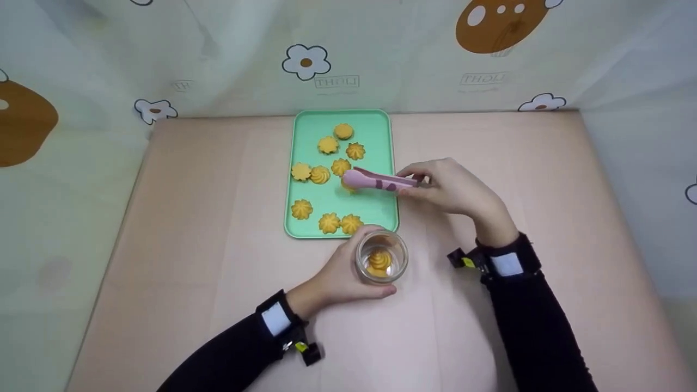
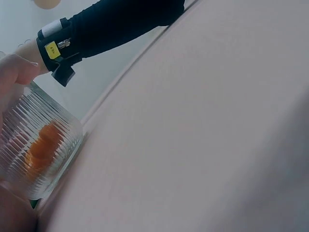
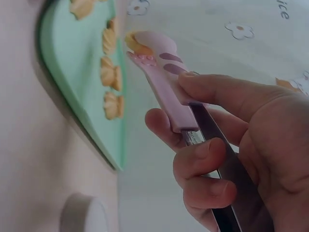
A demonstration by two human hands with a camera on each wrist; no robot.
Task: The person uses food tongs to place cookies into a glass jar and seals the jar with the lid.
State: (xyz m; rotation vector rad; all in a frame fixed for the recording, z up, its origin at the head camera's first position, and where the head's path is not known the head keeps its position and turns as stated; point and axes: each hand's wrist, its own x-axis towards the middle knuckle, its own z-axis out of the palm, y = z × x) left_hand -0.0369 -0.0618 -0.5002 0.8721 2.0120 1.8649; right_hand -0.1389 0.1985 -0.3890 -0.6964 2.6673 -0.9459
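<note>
Steadying a jar [image 1: 403, 262], presumably, left hand [image 1: 346, 275] grips it at tray [image 1: 375, 204] five o'clock; right hand [image 1: 449, 188] squeezes tongs [image 1: 381, 181], apparently securing a cookie [image 3: 139, 47].

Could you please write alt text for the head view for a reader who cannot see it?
A person's right grip holds pink tongs that pinch a cookie over a green tray of flower-shaped cookies. The left grip holds a clear jar by the tray's near edge, with at least one swirled cookie inside.

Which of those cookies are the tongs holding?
The cookie gripped in the pink tongs above the green tray; the other cookies lie on that tray or in the glass jar.
</note>
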